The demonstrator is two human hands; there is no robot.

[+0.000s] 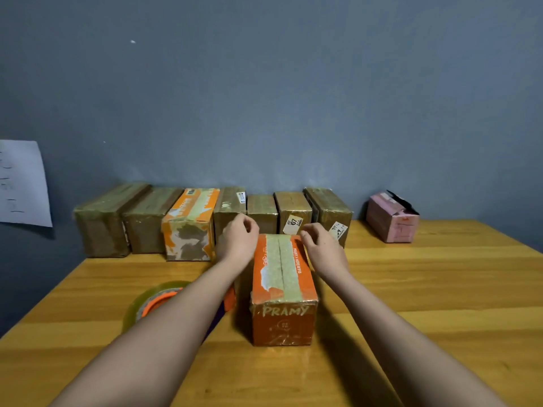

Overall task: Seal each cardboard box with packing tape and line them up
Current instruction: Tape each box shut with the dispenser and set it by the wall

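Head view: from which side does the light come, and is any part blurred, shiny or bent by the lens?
Head view: shadows fall left of the orange box and the row of boxes, so light comes from the right; the table shows soft glare; its edges and the forearms stretch toward the corners, wide-angle distortion; the tape roll looks soft, label print is unreadable.

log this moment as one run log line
step: pressing tape | both hands: left, right at far end of orange box | tape roll idle | pink box unsealed

Just beyond both hands (238, 239) the row of taped boxes (223, 212) blocks the way; bare wooden table (426, 289) lies open rightward; tape roll (150, 301) sits near-left
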